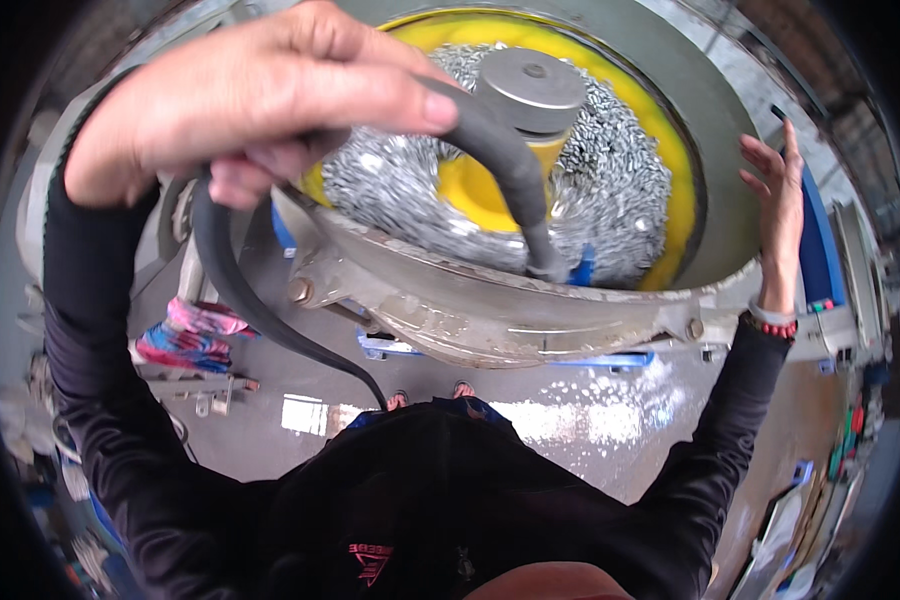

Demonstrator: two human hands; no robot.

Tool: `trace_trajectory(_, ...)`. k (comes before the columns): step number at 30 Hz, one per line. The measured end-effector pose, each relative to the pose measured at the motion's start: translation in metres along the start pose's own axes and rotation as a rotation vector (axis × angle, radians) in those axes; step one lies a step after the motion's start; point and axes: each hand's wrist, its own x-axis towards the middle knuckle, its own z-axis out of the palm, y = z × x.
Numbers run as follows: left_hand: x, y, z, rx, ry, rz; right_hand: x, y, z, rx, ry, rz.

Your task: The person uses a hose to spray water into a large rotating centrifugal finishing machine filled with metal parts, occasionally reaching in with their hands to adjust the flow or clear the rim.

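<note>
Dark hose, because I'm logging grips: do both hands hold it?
No: only the left hand grips the dark hose, while the right hand is off to the right, apart from it.

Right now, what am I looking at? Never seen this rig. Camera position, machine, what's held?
It's one fisheye view from a camera on a person's head, looking down, so edges bend. No robot: two bare hands. The left hand grips a dark hose that curves down toward the near side of a big round bowl with a yellow lining. Inside lie many small shiny metal pieces around a central post with a grey cap. The right hand is open by the bowl's right side.
</note>
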Motion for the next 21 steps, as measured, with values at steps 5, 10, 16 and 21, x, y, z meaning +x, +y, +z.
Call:
trace_trajectory(5,-0.003,0.029,-0.05,-0.057,0.16,-0.484,-0.006,0.01,-0.012,-0.02,-0.012,0.025)
trace_trajectory(10,-0.018,0.016,-0.101,0.112,0.49,-0.535,-0.006,0.011,-0.005,-0.015,-0.028,0.03)
trace_trajectory(16,-0.006,0.0,-0.098,0.393,0.834,-0.374,-0.004,0.016,-0.006,-0.085,-0.056,0.034)
trace_trajectory(21,0.006,-0.026,-0.085,0.308,0.979,-0.093,-0.007,0.011,-0.002,-0.154,-0.067,0.003)
